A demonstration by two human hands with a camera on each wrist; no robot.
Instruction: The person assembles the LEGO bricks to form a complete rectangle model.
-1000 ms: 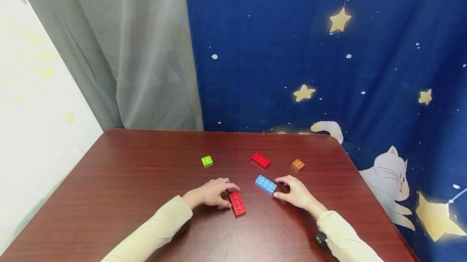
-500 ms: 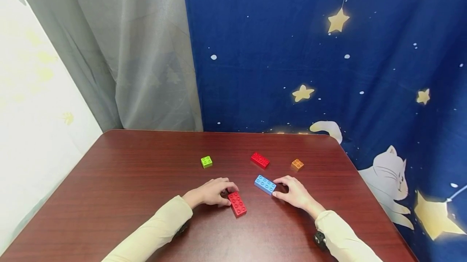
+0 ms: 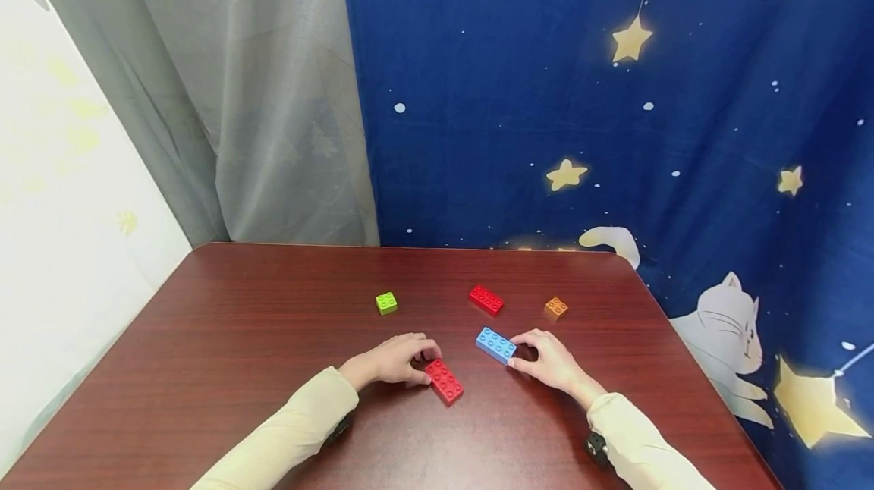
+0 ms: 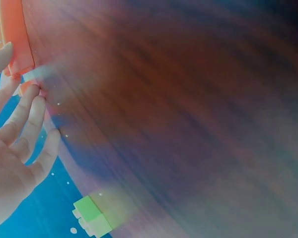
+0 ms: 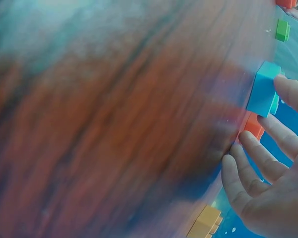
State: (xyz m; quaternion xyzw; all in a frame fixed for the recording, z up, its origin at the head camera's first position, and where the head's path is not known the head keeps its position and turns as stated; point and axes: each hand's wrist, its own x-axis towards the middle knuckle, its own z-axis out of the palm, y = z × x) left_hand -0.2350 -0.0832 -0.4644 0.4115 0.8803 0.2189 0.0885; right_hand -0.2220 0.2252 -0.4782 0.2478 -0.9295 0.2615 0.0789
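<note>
In the head view a red eight-stud toy brick (image 3: 444, 381) lies on the table in front of the person. The left hand (image 3: 396, 359) pinches its far left end, thumb on the near side and forefinger at the far corner. Right of it lies a blue eight-stud brick (image 3: 496, 345), slanted. Its right end sits between the thumb and forefinger of the right hand (image 3: 551, 361). The left wrist view shows the left hand (image 4: 20, 148) with thumb and forefinger at the red brick (image 4: 16, 37). In the right wrist view the right thumb touches the blue brick (image 5: 263, 89).
Farther back on the dark red table (image 3: 273, 308) lie a lime green four-stud brick (image 3: 386, 303), a second red brick (image 3: 486, 299) and an orange four-stud brick (image 3: 556, 308). Behind the table hang a grey curtain (image 3: 293, 95) and a blue starry curtain (image 3: 478, 95).
The near red brick has turned slightly, its near end swinging a little right, and the left fingers have shifted with it. The right hand and the blue brick have hardly moved.
</note>
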